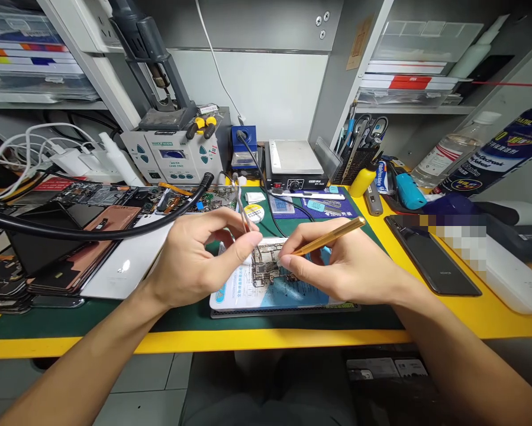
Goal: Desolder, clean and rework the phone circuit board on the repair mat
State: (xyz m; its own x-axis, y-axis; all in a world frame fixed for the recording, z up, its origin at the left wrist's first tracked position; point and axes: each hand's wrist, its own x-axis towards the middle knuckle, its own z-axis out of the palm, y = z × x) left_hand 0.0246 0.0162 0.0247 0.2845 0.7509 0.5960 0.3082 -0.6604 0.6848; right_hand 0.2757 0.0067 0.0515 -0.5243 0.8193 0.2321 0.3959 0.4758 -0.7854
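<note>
A phone circuit board lies on a white and blue box-like pad in front of me. My left hand is closed in a pinch around thin metal tweezers, whose tips point down to the board's upper left part. My right hand grips a slim gold pen-shaped tool like a pen. The working end of that tool is hidden behind my fingers, close over the board's right side. My right fingers also cover part of the board.
A hot-air station stands behind on the left, its black hose crossing stacked phone parts. A small heating plate is at the back. On the right lie a black phone, a yellow bottle and a blue spray can.
</note>
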